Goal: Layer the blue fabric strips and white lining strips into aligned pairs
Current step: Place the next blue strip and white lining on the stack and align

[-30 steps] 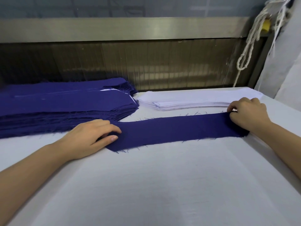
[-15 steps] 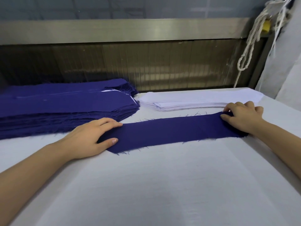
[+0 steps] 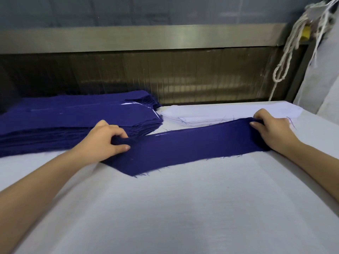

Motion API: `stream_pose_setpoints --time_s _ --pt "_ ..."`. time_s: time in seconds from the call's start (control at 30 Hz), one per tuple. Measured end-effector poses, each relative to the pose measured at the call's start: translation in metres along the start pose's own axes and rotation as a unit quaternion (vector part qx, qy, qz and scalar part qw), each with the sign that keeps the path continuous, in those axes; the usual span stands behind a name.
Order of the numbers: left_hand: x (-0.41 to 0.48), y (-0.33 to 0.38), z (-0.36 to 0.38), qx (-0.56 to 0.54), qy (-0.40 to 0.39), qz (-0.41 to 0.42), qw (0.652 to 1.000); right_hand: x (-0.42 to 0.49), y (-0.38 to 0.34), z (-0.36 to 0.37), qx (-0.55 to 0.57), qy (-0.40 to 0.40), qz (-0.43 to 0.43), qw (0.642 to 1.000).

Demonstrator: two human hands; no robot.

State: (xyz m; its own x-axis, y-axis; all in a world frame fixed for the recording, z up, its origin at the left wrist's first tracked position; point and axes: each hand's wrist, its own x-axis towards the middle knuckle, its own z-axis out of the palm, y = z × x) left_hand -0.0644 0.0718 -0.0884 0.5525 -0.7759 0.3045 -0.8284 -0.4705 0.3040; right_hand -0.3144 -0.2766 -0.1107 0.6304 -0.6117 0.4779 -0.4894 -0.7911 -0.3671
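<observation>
One blue fabric strip [image 3: 192, 143] stretches across the white table [image 3: 183, 208] between my hands. My left hand [image 3: 104, 142] grips its left end, fingers curled round bunched cloth. My right hand [image 3: 271, 131] pinches its right end, which is raised over the near edge of the white lining stack [image 3: 211, 114]. A thick stack of blue strips [image 3: 69, 121] lies at the back left, just behind my left hand, with a bit of white showing on top.
A metal-framed panel [image 3: 165, 76] closes off the back of the table. White cords [image 3: 291, 52] hang at the upper right beside pale cloth. The table's near half shows bare white cover.
My left hand went from lying flat on the strip to gripping its end. Both hands have lifted the strip and carried it back, its right end now over the white stack.
</observation>
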Motion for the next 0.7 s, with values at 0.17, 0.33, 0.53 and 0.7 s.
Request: stream_pose_setpoints --time_s 0.17,0.33,0.53,0.7 --pt "0.004 -0.007 -0.022 -0.23 0.065 -0.104 0.966 0.006 -0.01 -0.002 0.085 -0.007 -0.007 0.996" --pt "0.011 -0.029 -0.033 -0.365 0.153 -0.202 0.896 0.021 -0.036 0.005 0.182 -0.016 0.031 0.983" --pt "0.025 -0.076 -0.056 -0.195 0.172 -0.274 0.926 0.052 -0.091 0.026 0.329 -0.079 0.113 0.934" --pt "0.027 -0.111 -0.087 -0.028 0.191 -0.272 0.943 0.076 -0.143 0.044 0.333 -0.131 0.085 0.93"
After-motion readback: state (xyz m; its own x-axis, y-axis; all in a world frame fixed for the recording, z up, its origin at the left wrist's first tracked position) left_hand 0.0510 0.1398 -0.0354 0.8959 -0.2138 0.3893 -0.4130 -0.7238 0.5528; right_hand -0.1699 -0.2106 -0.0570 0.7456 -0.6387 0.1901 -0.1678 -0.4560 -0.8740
